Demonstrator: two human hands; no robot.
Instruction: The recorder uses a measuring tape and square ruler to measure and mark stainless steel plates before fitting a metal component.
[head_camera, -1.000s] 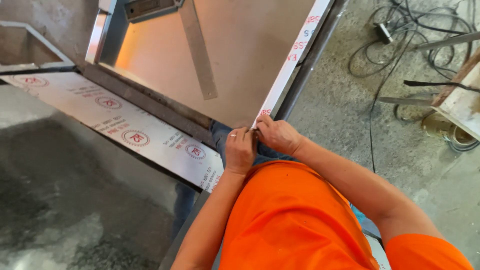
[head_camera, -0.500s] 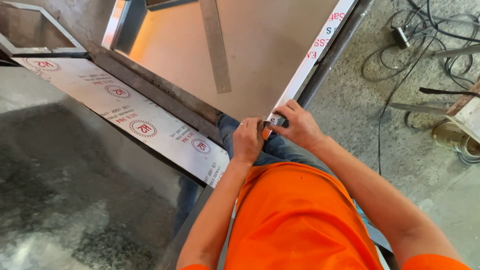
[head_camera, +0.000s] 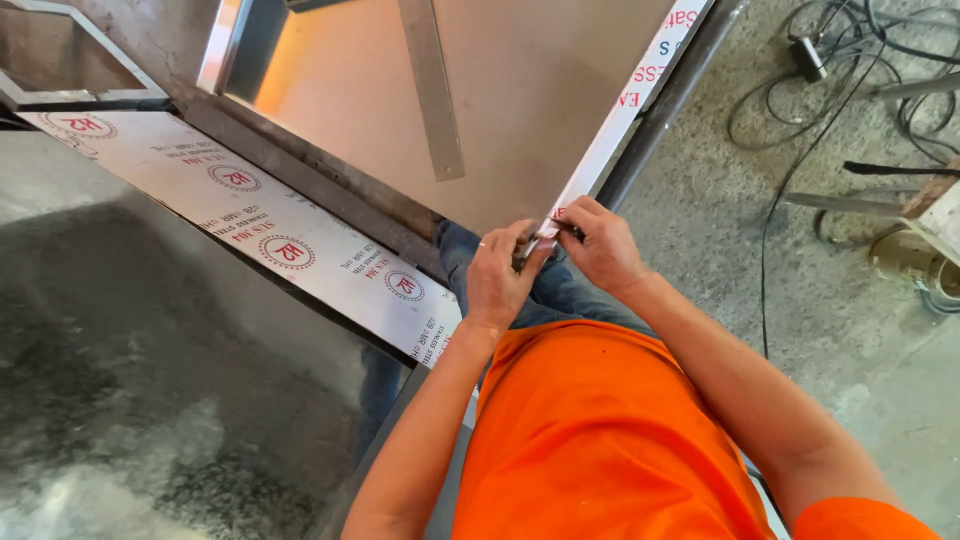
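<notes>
Film corner: white protective film (head_camera: 600, 160) on the steel sheet's right edge, its near end at the sheet's corner, between both hands.
Left hand (head_camera: 497, 280): fingers pinched narrow on that corner.
Right hand (head_camera: 600, 245): closed on the film end.
Risk: thin film may tear; the sheet edge (head_camera: 560, 205) could cut fingers.
Change: view closer; hands keep their place.

Head camera looks steeply down, close above hands.
</notes>
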